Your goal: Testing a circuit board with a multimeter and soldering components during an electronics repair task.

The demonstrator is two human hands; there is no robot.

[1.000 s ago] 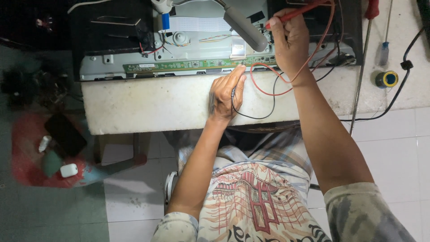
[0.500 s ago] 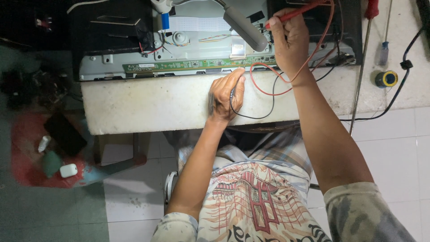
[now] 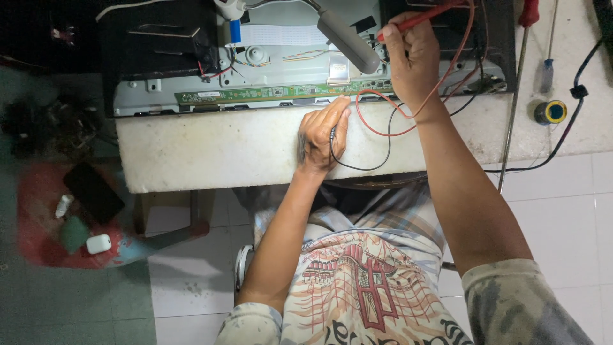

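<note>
Along the near edge of the opened flat-panel chassis (image 3: 191, 96), a long green circuit strip (image 3: 274, 93) is lying exposed, and both hands are working at it. The left hand (image 3: 322, 134) is resting its heel on the pale worktop (image 3: 211, 153) with fingers closed, pinching a black probe whose tip is touching the strip's right half; the black lead (image 3: 357, 167) is looping back toward the worktop's front edge. Bracing the wrist this way is probably steadying the tip on a small contact. The right hand (image 3: 415, 54) is gripping a red probe (image 3: 418, 18) pen-style, raised over the chassis's right end, its grip closed around the shaft, while the red lead (image 3: 383, 124) is curling down beside the wrist. A grey lamp head (image 3: 348, 39) is leaning in above the board, seemingly to light the test points.

Toward the worktop's right end, a long thin rod with a red handle (image 3: 516, 89), a small screwdriver (image 3: 548, 73) and a solder spool (image 3: 550, 112) are lying within reach, crossed by a black cable (image 3: 568, 124). Below, white floor tiles (image 3: 191, 281) are showing, and a red stool (image 3: 38, 217) at the left is carrying a dark phone (image 3: 92, 191) and small white items.
</note>
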